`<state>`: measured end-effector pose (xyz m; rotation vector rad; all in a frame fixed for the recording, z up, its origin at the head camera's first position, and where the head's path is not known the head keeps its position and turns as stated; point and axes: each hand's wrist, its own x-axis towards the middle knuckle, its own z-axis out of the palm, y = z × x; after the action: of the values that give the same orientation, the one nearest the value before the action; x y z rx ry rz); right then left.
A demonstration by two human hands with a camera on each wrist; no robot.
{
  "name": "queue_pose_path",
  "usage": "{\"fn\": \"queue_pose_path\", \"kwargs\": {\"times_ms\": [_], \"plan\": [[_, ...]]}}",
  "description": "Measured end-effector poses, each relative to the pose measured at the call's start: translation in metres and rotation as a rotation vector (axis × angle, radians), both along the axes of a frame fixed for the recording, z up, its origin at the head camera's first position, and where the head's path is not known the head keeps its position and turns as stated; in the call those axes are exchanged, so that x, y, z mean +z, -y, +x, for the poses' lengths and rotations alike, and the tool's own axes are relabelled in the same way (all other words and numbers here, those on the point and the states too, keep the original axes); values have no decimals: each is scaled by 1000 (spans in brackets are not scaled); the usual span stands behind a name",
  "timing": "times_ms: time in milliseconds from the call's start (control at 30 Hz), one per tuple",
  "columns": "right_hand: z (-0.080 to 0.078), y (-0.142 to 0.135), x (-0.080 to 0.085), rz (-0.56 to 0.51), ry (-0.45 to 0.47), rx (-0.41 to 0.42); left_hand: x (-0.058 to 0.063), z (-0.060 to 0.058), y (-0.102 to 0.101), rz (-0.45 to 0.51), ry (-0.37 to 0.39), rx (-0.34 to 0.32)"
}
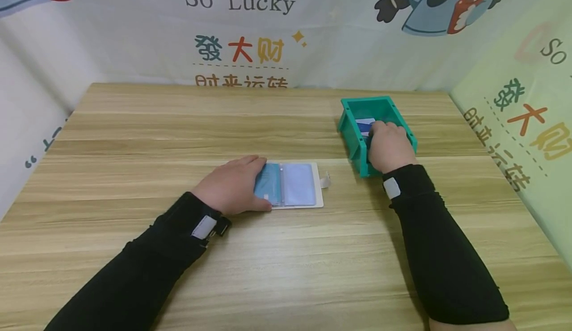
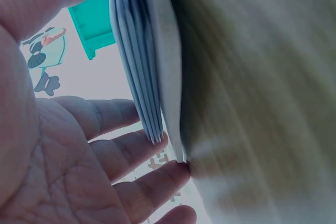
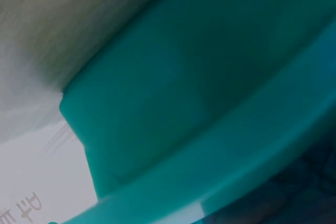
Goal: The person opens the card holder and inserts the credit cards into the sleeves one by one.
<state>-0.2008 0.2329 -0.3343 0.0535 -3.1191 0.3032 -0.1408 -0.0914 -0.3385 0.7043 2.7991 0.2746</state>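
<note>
A small card album lies open on the table, with clear sleeve pages and a pale cover. My left hand holds its left side, thumb at the near edge and fingers at the far edge. From the left wrist, the stacked pages and the thicker cover show edge-on between thumb and fingers. My right hand reaches down into a green bin. Blue and white cards lie in the bin beside that hand. Its fingertips are hidden, and the bin's wall fills most of the right wrist view.
A wood-grain table carries the album and, to its right and farther back, the bin. A clasp strap sticks out from the album's right edge. Printed white cloth hangs behind the table and along both sides.
</note>
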Motion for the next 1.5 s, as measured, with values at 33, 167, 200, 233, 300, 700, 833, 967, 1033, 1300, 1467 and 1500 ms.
{"fn": "queue_pose_path", "kwargs": {"times_ms": [33, 167, 200, 233, 300, 700, 833, 967, 1033, 1300, 1467, 1500], "plan": [[0, 0, 0, -3, -11, -8, 0, 0, 0, -1, -1, -1], [0, 0, 1, -7, -60, -21, 0, 0, -1, -4, -1, -5], [0, -1, 1, -8, -70, -22, 0, 0, -1, -4, -2, -5], [0, -1, 2, -9, -76, -22, 0, 0, -1, -5, -1, -4], [0, -1, 4, -14, -80, -21, 0, 1, -1, -4, 1, 0], [8, -3, 23, -47, -15, 10, 1, 1, -1, 1, 10, -1], [10, -4, 26, -72, -20, 17, 2, 2, -1, 4, 9, -1], [12, -5, 30, -107, -31, 8, 2, 2, -1, 8, 7, 3], [12, -5, 33, -123, -46, -3, 2, 2, -2, 10, 6, 4], [16, -4, 44, -189, -145, -61, 2, 2, -1, 16, -6, 2], [19, 1, 51, -281, -271, -142, 1, 2, -1, 18, -11, 0], [19, 2, 52, -294, -298, -156, 1, 2, -1, 17, -12, -1]]}}
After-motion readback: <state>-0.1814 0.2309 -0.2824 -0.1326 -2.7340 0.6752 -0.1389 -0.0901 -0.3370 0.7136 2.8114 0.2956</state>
